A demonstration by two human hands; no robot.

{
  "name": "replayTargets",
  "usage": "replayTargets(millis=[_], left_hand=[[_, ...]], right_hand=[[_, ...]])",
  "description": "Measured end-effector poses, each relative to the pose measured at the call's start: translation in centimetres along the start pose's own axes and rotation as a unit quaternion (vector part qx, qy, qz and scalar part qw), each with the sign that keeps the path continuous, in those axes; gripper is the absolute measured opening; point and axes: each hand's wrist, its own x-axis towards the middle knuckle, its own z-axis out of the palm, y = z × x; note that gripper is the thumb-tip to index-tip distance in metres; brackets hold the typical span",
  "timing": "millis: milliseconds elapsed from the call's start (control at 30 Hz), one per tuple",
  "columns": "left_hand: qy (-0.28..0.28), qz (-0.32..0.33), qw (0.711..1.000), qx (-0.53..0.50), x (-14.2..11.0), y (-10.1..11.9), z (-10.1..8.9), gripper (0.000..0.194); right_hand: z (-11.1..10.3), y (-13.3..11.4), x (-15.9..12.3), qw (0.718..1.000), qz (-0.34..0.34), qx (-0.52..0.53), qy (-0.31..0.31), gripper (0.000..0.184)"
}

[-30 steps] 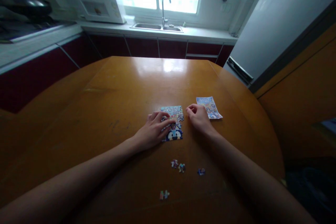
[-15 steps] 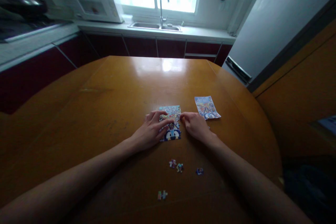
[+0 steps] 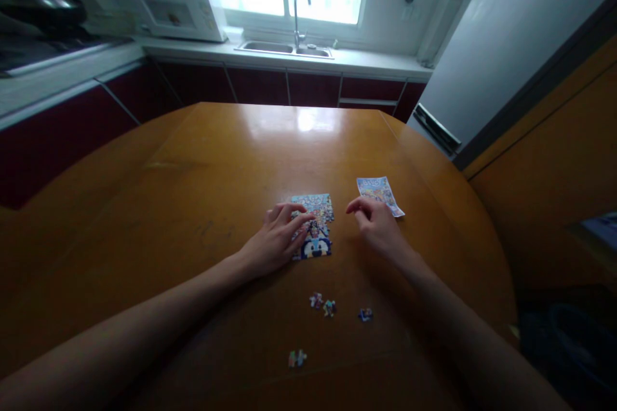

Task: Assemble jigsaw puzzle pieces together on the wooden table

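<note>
A partly assembled jigsaw puzzle (image 3: 318,209) lies on the table, with a big blue dog face along its near edge and an uneven right side. My left hand (image 3: 277,234) rests over its left part, fingers spread and touching it. To the right of the puzzle, apart from it, is my right hand (image 3: 378,225). Its fingers are loosely bent, with a gap between thumb and index finger and nothing visible in them. Partly behind that hand is a printed picture sheet (image 3: 373,185). Loose puzzle pieces (image 3: 330,308) lie nearer to me, one joined pair (image 3: 297,358) nearest.
The round wooden table (image 3: 216,160) has a glossy top. Beyond it stand a counter with a sink (image 3: 267,47) and a white microwave (image 3: 176,13). A refrigerator (image 3: 506,32) is at the right, and a dark pan (image 3: 43,6) sits on the stove at the left.
My right hand has moved right, away from the puzzle's right edge, and its fingers have parted. A piece now shows at that edge. My left hand stays nearly in place.
</note>
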Motion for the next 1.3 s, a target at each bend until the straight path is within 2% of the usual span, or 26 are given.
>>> replayTargets(millis=[133,300,467,600,767,933,1067,1200,1300], left_hand=[[0.008,0.003,1.000,-0.003,0.0,0.0,0.0,0.034],[0.008,-0.001,1.000,0.001,0.0,-0.1,0.2,0.034],[0.009,-0.005,1.000,-0.007,0.0,-0.1,0.3,0.033],[0.010,-0.005,1.000,-0.006,0.0,0.0,0.2,0.032],[0.009,-0.005,1.000,-0.001,0.0,-0.1,0.1,0.032],[0.009,-0.002,1.000,0.002,0.0,-0.1,0.2,0.032],[0.009,0.001,1.000,0.005,0.0,-0.1,0.2,0.031],[0.008,0.003,1.000,0.006,0.0,-0.1,0.1,0.031],[0.007,0.004,1.000,0.009,0.0,0.0,0.1,0.032]], right_hand=[[-0.7,-2.2,-2.1,0.996,-0.028,-0.001,-0.089,0.022],[0.8,-3.7,-4.4,0.974,-0.065,-0.085,-0.202,0.015],[2.2,-4.9,-6.5,0.944,-0.067,-0.175,-0.270,0.014],[2.7,-6.1,-7.6,0.925,-0.053,-0.226,-0.301,0.010],[3.4,-7.0,-7.7,0.912,-0.030,-0.256,-0.318,0.011],[3.9,-6.7,-7.9,0.918,-0.043,-0.239,-0.314,0.010],[3.7,-6.3,-8.0,0.940,-0.041,-0.163,-0.295,0.005],[2.9,-5.8,-7.1,0.964,0.024,-0.057,-0.258,0.009],[2.0,-5.0,-5.7,0.972,0.063,0.021,-0.227,0.013]])
